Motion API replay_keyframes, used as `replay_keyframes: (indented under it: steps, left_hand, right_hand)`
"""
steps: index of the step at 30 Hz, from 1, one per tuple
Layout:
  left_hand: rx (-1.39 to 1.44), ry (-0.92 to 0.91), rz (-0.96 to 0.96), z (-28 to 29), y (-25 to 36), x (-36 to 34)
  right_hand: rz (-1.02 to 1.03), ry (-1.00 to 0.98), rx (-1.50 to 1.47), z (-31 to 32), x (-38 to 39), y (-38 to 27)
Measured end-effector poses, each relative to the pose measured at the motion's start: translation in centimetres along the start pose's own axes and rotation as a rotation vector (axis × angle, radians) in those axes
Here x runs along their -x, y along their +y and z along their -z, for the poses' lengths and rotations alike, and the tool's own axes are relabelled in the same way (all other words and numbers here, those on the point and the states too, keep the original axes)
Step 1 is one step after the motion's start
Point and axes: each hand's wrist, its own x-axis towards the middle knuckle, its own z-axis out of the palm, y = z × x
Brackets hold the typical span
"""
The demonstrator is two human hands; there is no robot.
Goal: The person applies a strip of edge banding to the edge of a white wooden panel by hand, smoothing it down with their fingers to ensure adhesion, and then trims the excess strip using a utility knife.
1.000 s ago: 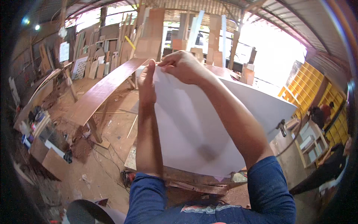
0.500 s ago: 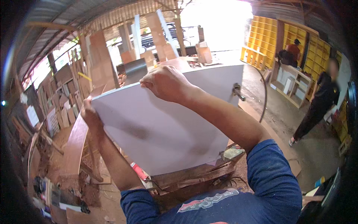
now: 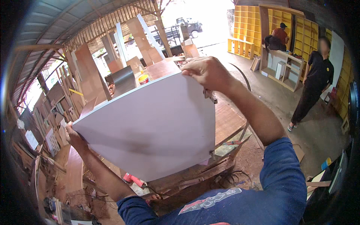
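moved: white panel (image 3: 150, 127) swung wider and flatter since earlier
grip: left hand (image 3: 73, 135) clasps its far-left edge; right hand (image 3: 206, 73) clenches top corner
handling: stiff, light-looking, smooth; best held by opposite edges

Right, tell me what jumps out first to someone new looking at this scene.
The big white panel fills the middle, held up by the left hand at its left edge and the right hand at its top right corner. Behind it, bright yellow shelves stand at the upper right. A person in black stands on the floor at the far right.
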Motion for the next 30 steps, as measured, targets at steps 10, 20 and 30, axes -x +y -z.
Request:
replay_keyframes:
  steps: [10, 20, 30]
  left_hand:
    - [-0.755, 0.434, -0.516, -1.9, 0.4, 0.6]
    - [-1.116, 0.120, -0.930, -3.3, 3.9, 4.7]
    - [-0.801, -0.055, -1.046, -10.1, 4.9, 10.6]
  right_hand:
    - [-0.325, -0.035, -0.198, 6.0, 3.7, 6.6]
    - [-0.289, -0.135, -0.584, 5.2, 2.9, 10.4]
    - [-0.311, -0.235, -0.695, 5.3, 1.8, 11.0]
